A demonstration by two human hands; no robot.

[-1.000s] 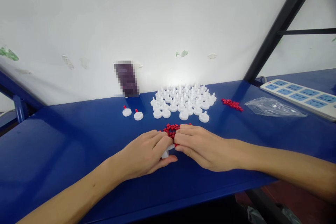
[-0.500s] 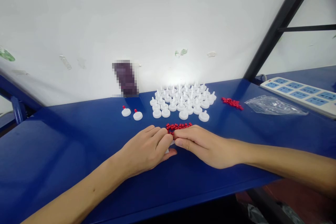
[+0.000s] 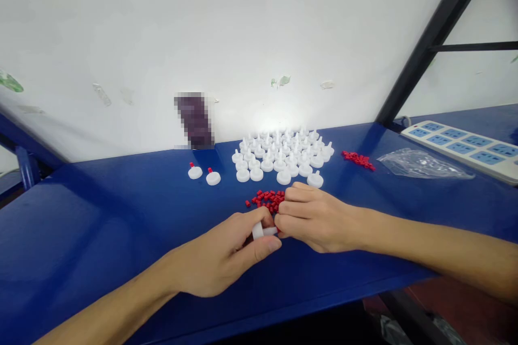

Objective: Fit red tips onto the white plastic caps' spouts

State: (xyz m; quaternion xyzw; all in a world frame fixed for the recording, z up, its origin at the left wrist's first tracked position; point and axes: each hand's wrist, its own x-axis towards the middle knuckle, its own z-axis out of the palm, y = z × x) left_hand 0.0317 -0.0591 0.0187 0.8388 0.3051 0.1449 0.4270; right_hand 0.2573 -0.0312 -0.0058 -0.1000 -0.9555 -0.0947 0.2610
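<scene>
My left hand (image 3: 224,253) is closed round a white nozzle cap (image 3: 258,230), which lies on its side with its spout pointing right. At the spout's tip, my right hand (image 3: 319,218) pinches a small red tip cap (image 3: 278,230), mostly hidden by the fingers. Just beyond both hands lies a loose pile of red tip caps (image 3: 265,198), partly covered by the right hand. Several white nozzle caps (image 3: 279,164) stand spout-up in a group farther back. Two white caps with red tips, one of them the nearer red-tipped cap (image 3: 213,178), sit to the left of that group.
Another small heap of red tip caps (image 3: 358,160) lies right of the white group. Beside it are a clear plastic bag (image 3: 423,164) and a white power strip (image 3: 465,143). A blurred dark object (image 3: 196,121) leans against the wall. The blue table's front edge (image 3: 283,317) runs below my hands.
My left hand has rolled over and drawn nearer, bringing the white nozzle cap into view. The right hand has left the red pile's near side and now meets the spout with a red tip cap.
</scene>
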